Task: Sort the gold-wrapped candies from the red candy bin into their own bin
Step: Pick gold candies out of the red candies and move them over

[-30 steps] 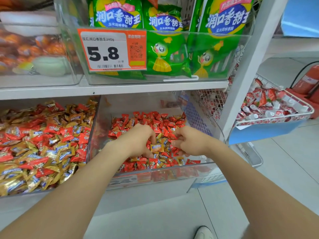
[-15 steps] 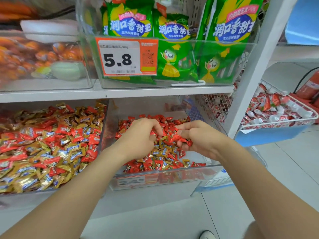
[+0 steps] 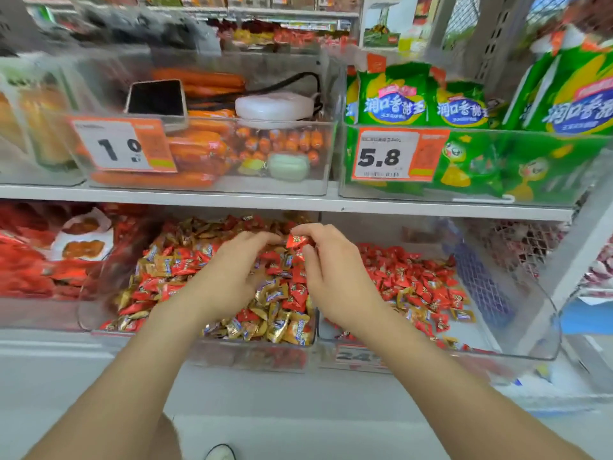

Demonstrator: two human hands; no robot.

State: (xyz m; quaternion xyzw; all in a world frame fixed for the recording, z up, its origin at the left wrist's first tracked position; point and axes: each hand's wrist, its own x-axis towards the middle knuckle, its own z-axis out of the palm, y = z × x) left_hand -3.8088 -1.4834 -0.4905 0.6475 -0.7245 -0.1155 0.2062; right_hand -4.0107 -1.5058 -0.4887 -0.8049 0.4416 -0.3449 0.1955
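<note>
Lower shelf (image 3: 49, 348): mixed candy bin (image 3: 252, 355) beside red candy bin (image 3: 534, 330)

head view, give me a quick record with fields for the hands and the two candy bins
left hand: over the mixed bin, hold unclear
right hand: pinches a red candy over the mixed bin
mixed bin: gold and red candies piled together
red bin: mostly red, a few gold candies near the front

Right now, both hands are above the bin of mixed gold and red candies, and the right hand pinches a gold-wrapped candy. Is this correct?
Not quite: the right hand pinches a red-wrapped candy, not a gold one, as the head view shows. The rest holds.
</note>
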